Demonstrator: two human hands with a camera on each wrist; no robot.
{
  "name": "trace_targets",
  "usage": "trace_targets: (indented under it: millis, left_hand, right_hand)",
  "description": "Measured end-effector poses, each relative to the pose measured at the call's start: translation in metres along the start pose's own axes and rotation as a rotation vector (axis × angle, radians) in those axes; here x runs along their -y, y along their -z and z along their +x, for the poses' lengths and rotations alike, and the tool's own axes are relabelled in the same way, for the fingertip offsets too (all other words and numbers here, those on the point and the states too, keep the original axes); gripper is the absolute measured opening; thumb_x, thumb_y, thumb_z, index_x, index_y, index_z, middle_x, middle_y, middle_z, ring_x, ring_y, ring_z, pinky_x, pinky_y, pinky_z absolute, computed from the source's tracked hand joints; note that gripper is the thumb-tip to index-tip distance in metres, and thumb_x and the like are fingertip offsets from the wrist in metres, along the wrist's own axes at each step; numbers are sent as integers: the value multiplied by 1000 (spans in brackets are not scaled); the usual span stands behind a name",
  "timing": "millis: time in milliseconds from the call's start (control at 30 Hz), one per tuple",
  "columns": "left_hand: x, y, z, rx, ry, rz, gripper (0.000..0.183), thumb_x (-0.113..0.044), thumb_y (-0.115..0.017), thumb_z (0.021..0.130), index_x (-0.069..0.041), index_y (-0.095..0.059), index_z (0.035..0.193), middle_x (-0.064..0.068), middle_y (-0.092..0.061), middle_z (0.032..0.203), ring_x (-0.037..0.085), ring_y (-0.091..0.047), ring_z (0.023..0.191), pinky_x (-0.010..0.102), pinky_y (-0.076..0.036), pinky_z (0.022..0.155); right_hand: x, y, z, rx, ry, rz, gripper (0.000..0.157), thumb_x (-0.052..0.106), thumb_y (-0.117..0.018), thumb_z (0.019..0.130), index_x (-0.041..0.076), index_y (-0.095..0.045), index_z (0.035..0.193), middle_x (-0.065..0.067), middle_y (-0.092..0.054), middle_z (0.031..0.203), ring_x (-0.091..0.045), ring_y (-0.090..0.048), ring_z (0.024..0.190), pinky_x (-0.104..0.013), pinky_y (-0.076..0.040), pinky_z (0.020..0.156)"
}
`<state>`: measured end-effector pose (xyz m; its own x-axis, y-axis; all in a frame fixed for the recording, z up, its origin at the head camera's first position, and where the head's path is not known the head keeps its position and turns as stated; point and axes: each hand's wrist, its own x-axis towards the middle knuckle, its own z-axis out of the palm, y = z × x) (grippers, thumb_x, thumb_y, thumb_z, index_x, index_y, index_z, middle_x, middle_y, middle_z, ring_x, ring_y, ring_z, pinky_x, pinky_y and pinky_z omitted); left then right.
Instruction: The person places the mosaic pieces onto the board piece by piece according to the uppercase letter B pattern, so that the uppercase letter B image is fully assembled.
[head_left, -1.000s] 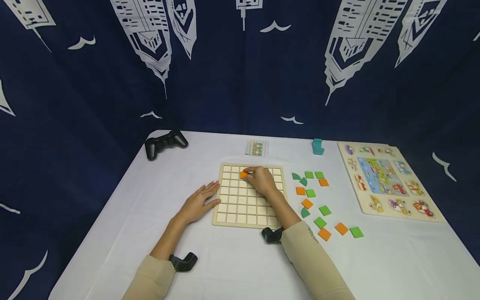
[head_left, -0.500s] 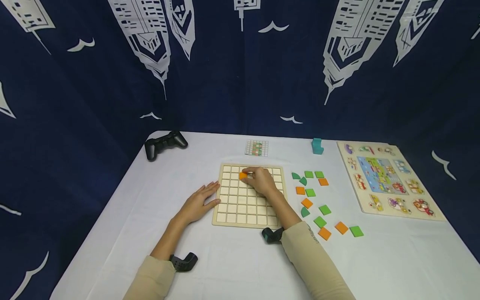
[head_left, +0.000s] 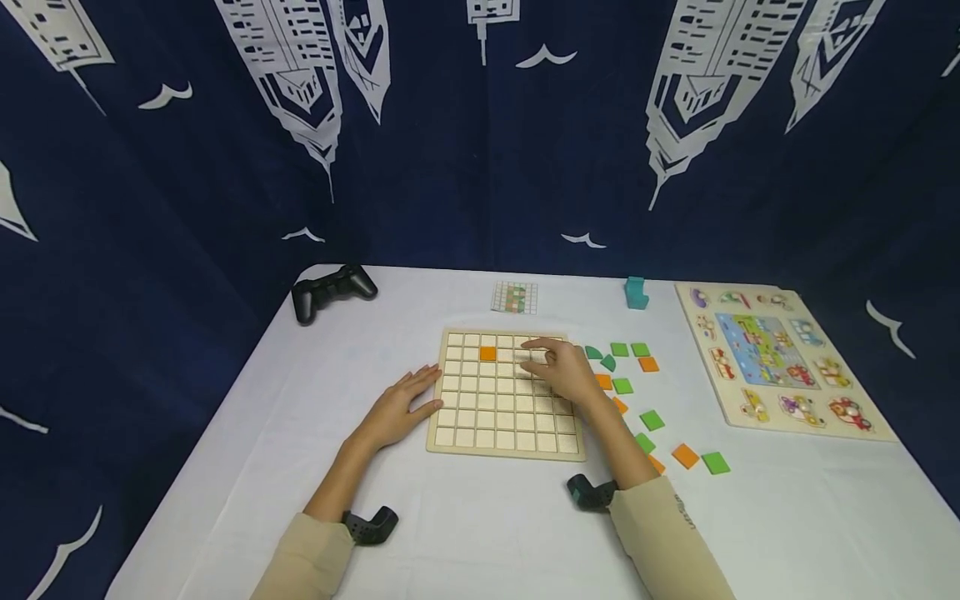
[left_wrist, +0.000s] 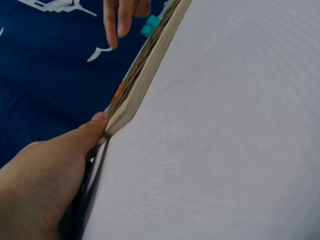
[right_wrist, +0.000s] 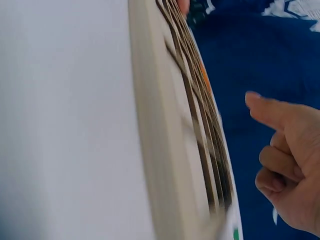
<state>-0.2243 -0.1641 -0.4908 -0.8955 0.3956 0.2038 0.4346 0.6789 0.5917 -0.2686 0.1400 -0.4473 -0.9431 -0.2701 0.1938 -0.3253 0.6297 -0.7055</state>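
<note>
A wooden grid board (head_left: pixel 465 454) lies on the white table with one orange square tile (head_left: pixel 487 353) in a cell of its second row. My left hand (head_left: pixel 393 410) lies with straight fingers at the board's left edge; in the left wrist view its thumb touches the board's side. Over the upper right part of the board hovers my right hand (head_left: pixel 566 371), thumb and index finger spread apart with nothing between them. Its other fingers (right_wrist: pixel 280 162) are curled in the right wrist view. The right forearm partly covers some loose tiles.
Several green square tiles (head_left: pixel 652 420), orange tiles (head_left: pixel 686 456) and green quarter-circle pieces (head_left: pixel 593 352) lie right of the board. Behind it is a small pattern card (head_left: pixel 514 297). A black game controller (head_left: pixel 333 292), a teal block (head_left: pixel 636 293) and a picture puzzle board (head_left: pixel 712 400) surround it.
My right hand has let go of the orange tile, which now lies in its cell, and has moved right across the board. The left hand has stayed at the board's edge.
</note>
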Motion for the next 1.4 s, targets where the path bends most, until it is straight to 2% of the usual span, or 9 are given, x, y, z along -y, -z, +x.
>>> trace_targets:
  millis: [333, 533, 733, 833, 1233, 1400]
  left_hand:
    - [0, -1, 1, 0, 7, -4, 57, -39, -57, 90, -9, -44, 138, 1, -38, 143, 18, -29, 134, 38, -19, 112]
    - [1, -1, 0, -5, 4, -3, 57, -39, -59, 90, -9, -45, 137, 1, -39, 142, 17, -29, 134, 38, -19, 112]
    - [2, 1, -1, -22, 8, -7, 56, -37, -61, 88, -10, -48, 135, 0, -41, 141, 17, -32, 132, 37, -20, 111]
    - [2, 0, 0, -24, -7, -13, 56, -37, -61, 88, -9, -48, 135, 1, -41, 141, 17, -32, 132, 37, -21, 111]
    - [1, -1, 1, -24, 5, -32, 55, -36, -62, 88, -11, -48, 135, 1, -41, 141, 20, -32, 132, 40, -22, 111]
    - [2, -1, 0, -28, 4, -40, 55, -36, -62, 88, -11, -49, 135, 2, -41, 141, 21, -32, 132, 42, -22, 110]
  right_hand:
    - [-48, 71, -48, -73, -23, -43, 42, 35, -71, 80, 9, -66, 114, 3, -27, 45, -8, -20, 37, -23, -21, 32]
    - [-76, 98, -68, -106, -60, -120, 41, 34, -72, 80, 10, -66, 113, 3, -27, 46, -9, -21, 40, -26, -23, 34]
    - [-94, 102, -75, -17, -119, -151, 41, 32, -73, 80, 12, -65, 115, 4, -31, 48, -9, -25, 43, -25, -27, 38]
    - [-97, 101, -76, 4, -114, -170, 42, 30, -74, 79, 12, -65, 115, 4, -32, 48, -9, -27, 44, -25, -28, 40]
    - [-100, 95, -75, -1, -85, -206, 33, 27, -73, 80, 9, -68, 108, 5, -29, 49, -9, -27, 44, -24, -28, 43]
    - [-95, 95, -75, -48, -68, -198, 31, 28, -72, 81, 10, -67, 106, 5, -29, 48, -9, -26, 42, -23, -28, 40]
